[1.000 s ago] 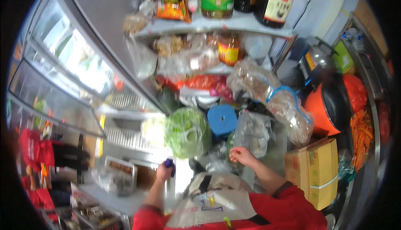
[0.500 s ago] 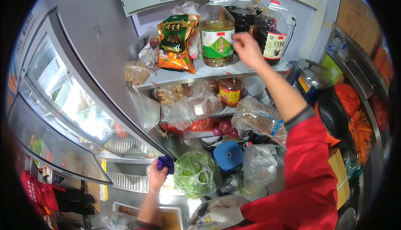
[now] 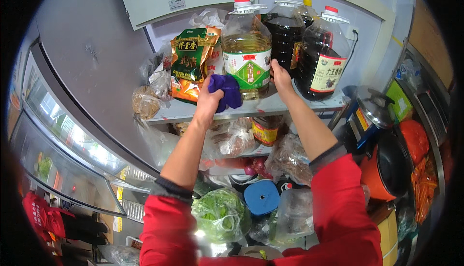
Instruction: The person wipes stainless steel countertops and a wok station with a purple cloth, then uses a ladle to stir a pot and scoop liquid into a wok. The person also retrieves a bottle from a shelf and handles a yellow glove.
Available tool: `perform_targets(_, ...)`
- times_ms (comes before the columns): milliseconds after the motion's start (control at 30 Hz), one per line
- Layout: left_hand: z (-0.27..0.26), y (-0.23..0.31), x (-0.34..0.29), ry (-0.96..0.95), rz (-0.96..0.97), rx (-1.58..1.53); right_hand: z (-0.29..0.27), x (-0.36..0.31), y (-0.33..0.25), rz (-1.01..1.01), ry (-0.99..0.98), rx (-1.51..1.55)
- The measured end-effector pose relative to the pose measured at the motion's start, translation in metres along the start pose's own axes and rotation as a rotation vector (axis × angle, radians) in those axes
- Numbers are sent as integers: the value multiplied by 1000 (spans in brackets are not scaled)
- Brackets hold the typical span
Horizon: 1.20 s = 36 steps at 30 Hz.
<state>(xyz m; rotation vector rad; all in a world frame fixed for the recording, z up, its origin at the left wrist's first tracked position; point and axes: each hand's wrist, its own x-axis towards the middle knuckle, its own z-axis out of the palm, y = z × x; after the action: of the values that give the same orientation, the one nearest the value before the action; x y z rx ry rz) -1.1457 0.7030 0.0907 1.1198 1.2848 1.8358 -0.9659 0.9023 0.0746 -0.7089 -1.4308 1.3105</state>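
Observation:
A large clear plastic jug (image 3: 245, 43) with pale yellow liquid, a red cap and a green-and-white label stands upright on the top shelf (image 3: 188, 112). My left hand (image 3: 208, 100) is closed around a purple cloth (image 3: 229, 92), which covers the jug's lower left side. Against the jug's right side rests my right hand (image 3: 282, 79), its fingers partly hidden behind the plastic. A green-and-gold seasoning bag (image 3: 192, 56) leans just left of the jug. To the right are dark-filled jugs (image 3: 321, 56) with red caps.
Bagged food and a jar (image 3: 265, 130) fill the lower shelf. Below sit bagged greens (image 3: 220, 215) and a blue lid (image 3: 262, 197). A fridge door (image 3: 63, 169) stands open at left; pots (image 3: 386, 167) crowd the right. Another person's red garment (image 3: 43, 215) shows at lower left.
My left hand has risen from beside the bagged greens to the jug, carrying the purple cloth. My right hand has come lower along the jug's right side. The view has shifted closer to the shelf.

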Motion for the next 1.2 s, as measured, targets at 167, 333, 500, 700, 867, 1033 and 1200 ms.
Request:
perform_targets(167, 34, -14, 10, -84, -116, 38, -8, -16, -27, -59, -136, 34)
perform_targets(333, 59, -32, -31, -211, 47, 308, -37, -51, -44, -46, 83, 20)
perform_targets(500, 62, -42, -30, -210, 212, 467, -4, -103, -103, -1043, 385, -287)
perform_targets(700, 34, -7, -47, -337, 130, 435, 96, 68, -250, -1226, 447, -939)
perform_targets(867, -8, 65, -78, -210, 289, 610, 96, 141, -281, -367, 37, -685)
perform_targets(1033, -48, 168, -91, 19, 574, 698, 94, 65, -289, -651, -105, -534)
perform_targets(1200, -64, 263, -103, 263, 736, 468, 124, -10, -285, -851, -566, 4)
